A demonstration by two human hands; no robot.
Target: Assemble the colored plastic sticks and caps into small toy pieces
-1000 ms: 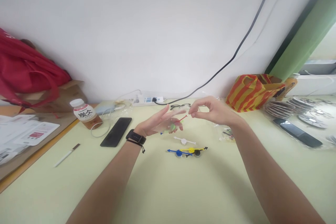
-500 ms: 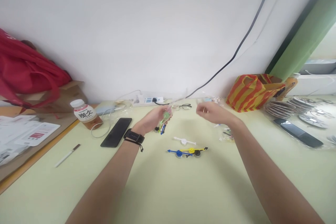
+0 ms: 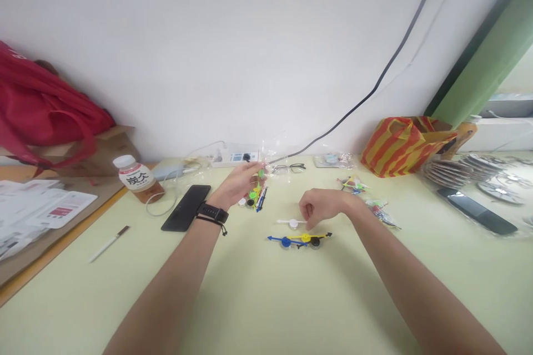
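My left hand, with a black watch at the wrist, is closed on a thin clear plastic bag; a green arrow spinner shows at its fingertips. Beneath it lies a small heap of coloured arrow spinners. My right hand is low over the table with curled fingers, at the right tip of a white arrow spinner. Whatever those fingers hold is hidden. In front of them lie blue, yellow and black arrow spinners, close together and partly overlapping.
Bagged spinners lie beyond my right wrist. Glasses and a power strip sit by the wall. At left are a phone, a bottle and a pen; at right, a striped bag and stacked discs.
My right hand has come down and toward me, to the white spinner. My left hand has shifted slightly left, and the bag above it is spread wider. The spinners on the table have stayed put.
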